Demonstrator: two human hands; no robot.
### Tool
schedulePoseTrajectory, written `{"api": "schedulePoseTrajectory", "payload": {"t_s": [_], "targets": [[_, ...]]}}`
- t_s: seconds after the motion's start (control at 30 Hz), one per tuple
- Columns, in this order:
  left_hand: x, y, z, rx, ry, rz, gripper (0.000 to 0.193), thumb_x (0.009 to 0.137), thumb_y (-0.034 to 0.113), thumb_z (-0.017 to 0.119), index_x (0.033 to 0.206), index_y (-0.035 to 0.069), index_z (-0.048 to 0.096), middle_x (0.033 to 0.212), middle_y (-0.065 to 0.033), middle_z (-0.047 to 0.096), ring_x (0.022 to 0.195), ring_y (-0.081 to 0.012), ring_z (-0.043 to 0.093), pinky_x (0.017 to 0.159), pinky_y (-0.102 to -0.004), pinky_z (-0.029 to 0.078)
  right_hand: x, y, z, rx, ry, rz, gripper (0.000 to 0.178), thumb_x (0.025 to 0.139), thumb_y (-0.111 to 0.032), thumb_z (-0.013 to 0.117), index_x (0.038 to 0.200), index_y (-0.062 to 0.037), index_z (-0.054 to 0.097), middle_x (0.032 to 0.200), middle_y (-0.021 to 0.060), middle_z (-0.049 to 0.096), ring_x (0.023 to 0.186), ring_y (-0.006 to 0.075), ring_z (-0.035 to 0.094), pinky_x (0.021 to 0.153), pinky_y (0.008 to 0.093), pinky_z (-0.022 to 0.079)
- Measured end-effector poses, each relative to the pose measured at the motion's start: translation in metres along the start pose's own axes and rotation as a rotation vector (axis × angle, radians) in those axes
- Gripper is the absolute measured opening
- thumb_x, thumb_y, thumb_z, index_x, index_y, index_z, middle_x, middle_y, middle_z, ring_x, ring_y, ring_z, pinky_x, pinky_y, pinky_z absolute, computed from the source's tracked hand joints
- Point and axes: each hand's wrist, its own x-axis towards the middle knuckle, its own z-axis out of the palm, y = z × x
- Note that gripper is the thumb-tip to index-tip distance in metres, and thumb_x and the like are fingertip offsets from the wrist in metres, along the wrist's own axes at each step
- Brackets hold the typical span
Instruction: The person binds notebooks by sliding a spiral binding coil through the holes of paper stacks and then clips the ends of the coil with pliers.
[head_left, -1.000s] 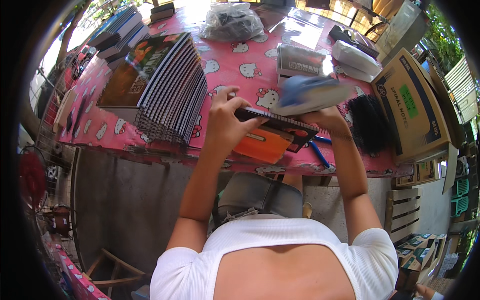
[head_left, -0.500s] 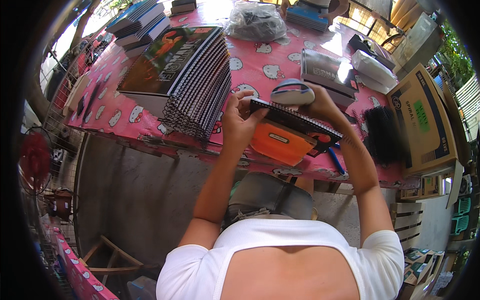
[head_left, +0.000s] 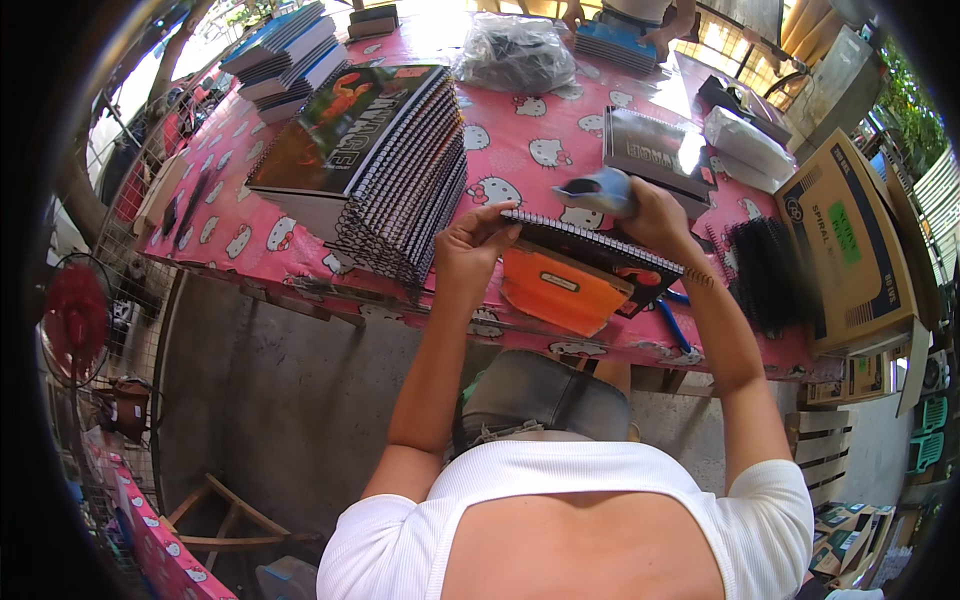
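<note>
My left hand [head_left: 474, 246] pinches the upper left corner of a black spiral notebook [head_left: 590, 237], its coil along the top edge. The notebook is tilted over the table, against an orange block [head_left: 560, 288] with a small framed slot. Near the far side of the coil, my right hand [head_left: 655, 215] is closed round a rounded, light blue and white object [head_left: 597, 192]; motion blur hides its kind. At the coil's right end a length of dark wire [head_left: 700, 277] sticks out by my right forearm. A blue-handled tool, pliers by its look [head_left: 676, 325], lies below it.
A tall stack of spiral notebooks [head_left: 390, 170] stands left, a shorter notebook pile [head_left: 650, 150] right. Black coils [head_left: 765, 270] lie beside a cardboard box [head_left: 845, 240]. A plastic bag [head_left: 515, 55] sits farther back. Across the table, another person's hands touch blue books [head_left: 617, 45].
My right hand has turned the blue and white object and moved it slightly right and down. My left hand still pinches the notebook, which has barely moved.
</note>
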Motion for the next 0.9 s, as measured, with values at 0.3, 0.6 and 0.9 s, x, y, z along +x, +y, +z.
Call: {"api": "schedulePoseTrajectory", "payload": {"t_s": [0.3, 0.6, 0.9], "targets": [[0.005, -0.025, 0.019, -0.211, -0.088, 0.039, 0.013, 0.084, 0.001, 0.069, 0.09, 0.003, 0.059, 0.085, -0.0003, 0.064, 0.075, -0.0056, 0.058, 0.07, -0.0202, 0.05, -0.052, -0.045, -0.118, 0.175, 0.234, -0.054, 0.065, 0.091, -0.047, 0.056, 0.134, 0.0007, 0.044, 0.131, 0.0231, 0.051, 0.12, 0.0352, 0.052, 0.099, 0.0398, 0.041], [0.003, -0.04, 0.038, -0.283, -0.069, -0.008, 0.011, 0.084, -0.005, 0.066, 0.092, 0.0, 0.06, 0.086, -0.0022, 0.065, 0.077, -0.0069, 0.06, 0.069, -0.0208, 0.051, -0.066, -0.112, 0.016, -0.255, 0.319, -0.265, 0.109, 0.072, -0.073, 0.049, 0.141, 0.0087, 0.027, 0.152, 0.0272, 0.016, 0.144, 0.04, 0.006, 0.099, 0.0762, 0.0], [-0.001, -0.034, 0.037, -0.234, -0.073, 0.003, 0.01, 0.085, -0.002, 0.067, 0.093, 0.0, 0.061, 0.085, -0.0036, 0.066, 0.075, -0.0069, 0.06, 0.067, -0.022, 0.052, -0.025, -0.111, -0.008, -0.392, 0.435, -0.207, 0.107, 0.075, -0.068, 0.052, 0.142, 0.0105, 0.022, 0.152, 0.029, 0.011, 0.144, 0.0421, 0.006, 0.1, 0.0747, -0.001]]}}
